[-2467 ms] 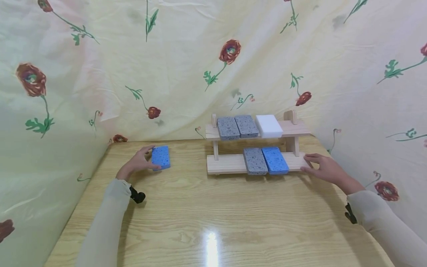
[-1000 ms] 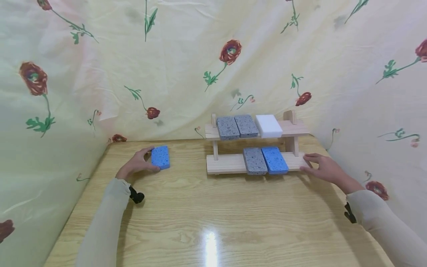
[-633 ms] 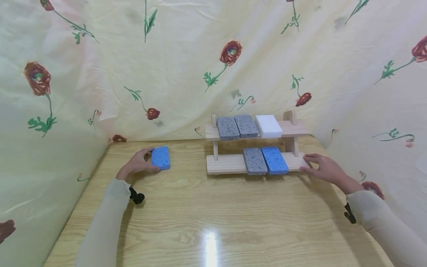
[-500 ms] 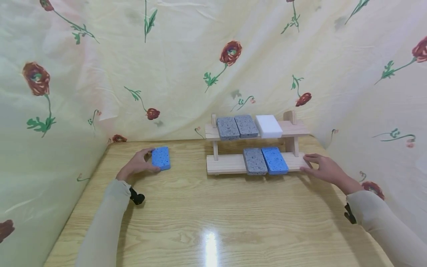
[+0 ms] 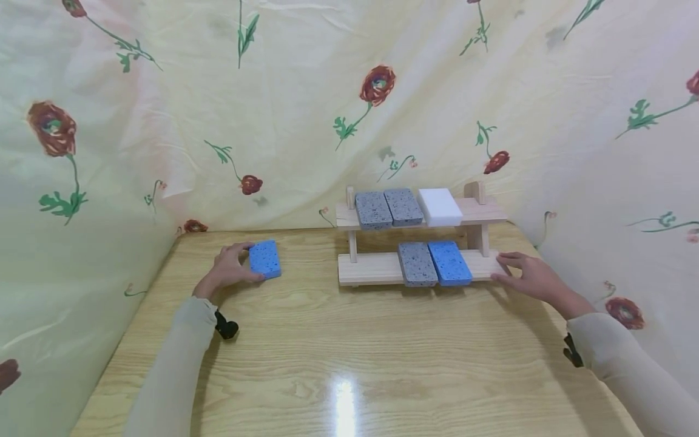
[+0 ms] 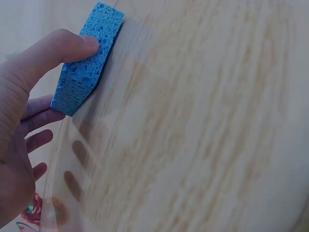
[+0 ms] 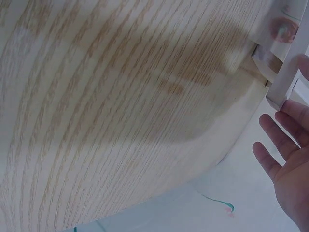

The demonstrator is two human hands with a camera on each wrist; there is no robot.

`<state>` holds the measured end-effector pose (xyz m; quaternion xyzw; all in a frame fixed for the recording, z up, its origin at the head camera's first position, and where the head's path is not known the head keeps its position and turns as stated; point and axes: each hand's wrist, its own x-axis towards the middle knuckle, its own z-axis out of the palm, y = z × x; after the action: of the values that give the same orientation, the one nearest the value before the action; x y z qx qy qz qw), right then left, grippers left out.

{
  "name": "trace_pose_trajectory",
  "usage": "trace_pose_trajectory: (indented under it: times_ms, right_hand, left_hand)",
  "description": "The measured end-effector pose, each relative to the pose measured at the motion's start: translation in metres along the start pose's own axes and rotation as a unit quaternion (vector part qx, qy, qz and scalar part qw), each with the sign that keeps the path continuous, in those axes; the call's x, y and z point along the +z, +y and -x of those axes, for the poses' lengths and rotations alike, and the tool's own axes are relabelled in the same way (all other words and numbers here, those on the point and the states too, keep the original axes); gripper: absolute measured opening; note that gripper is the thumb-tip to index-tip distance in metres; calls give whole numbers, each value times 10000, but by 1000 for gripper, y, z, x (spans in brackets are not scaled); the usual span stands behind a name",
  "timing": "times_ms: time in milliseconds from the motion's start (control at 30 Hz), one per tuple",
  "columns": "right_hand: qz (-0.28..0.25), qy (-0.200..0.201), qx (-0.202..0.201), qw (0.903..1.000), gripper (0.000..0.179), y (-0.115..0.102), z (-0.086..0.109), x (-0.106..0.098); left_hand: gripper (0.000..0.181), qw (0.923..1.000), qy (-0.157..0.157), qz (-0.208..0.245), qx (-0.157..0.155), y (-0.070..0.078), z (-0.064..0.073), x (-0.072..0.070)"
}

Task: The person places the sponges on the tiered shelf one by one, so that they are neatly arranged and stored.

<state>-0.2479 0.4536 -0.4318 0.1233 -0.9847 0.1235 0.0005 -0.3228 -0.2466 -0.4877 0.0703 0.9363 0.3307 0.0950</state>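
Observation:
My left hand (image 5: 228, 267) pinches a speckled blue sponge (image 5: 265, 259) across its near and far edges, at the back left of the table. Seen from the left wrist, the thumb presses one edge of this sponge (image 6: 91, 67) close over the wood, with a finger at the opposite edge. Far to the right, my right hand (image 5: 532, 278) holds the right end of the lower board of a two-tier wooden rack (image 5: 371, 268) between thumb and fingers. In the right wrist view that board end (image 7: 280, 92) lies between thumb and forefinger, the other fingers spread out.
Two grey sponges (image 5: 374, 210) and a white sponge block (image 5: 440, 206) lie on the rack's upper tier. Below them, a grey sponge (image 5: 417, 264) sits beside a second blue sponge (image 5: 450, 263). Flowered cloth (image 5: 295, 121) hangs behind and at both sides of the table (image 5: 415, 352).
In the last half second my left hand and the blue sponge have shifted slightly to the right, the sponge turning a little. My right hand and the rack stay where they were.

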Motion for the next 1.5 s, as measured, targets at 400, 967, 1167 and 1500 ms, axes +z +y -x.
trace_pose_trajectory:
  times_ms: [400,967,1167,1500]
  right_hand:
    - [-38,44,-25,10000,67,-1,0,-1]
    - [-65,13,-49,10000,68,2,-1,0]
    - [-75,35,-90,9999,67,2,-1,-1]
    - [-103,-29,-82,9999,67,0,0,-2]
  left_hand:
    - [104,10000,46,-51,31,4,5,1]
    - [101,9993,8,-129,338,5,11,-2]
    - [98,9985,-15,-226,494,9,12,-3]
    - [95,9977,-158,-207,630,26,14,0]
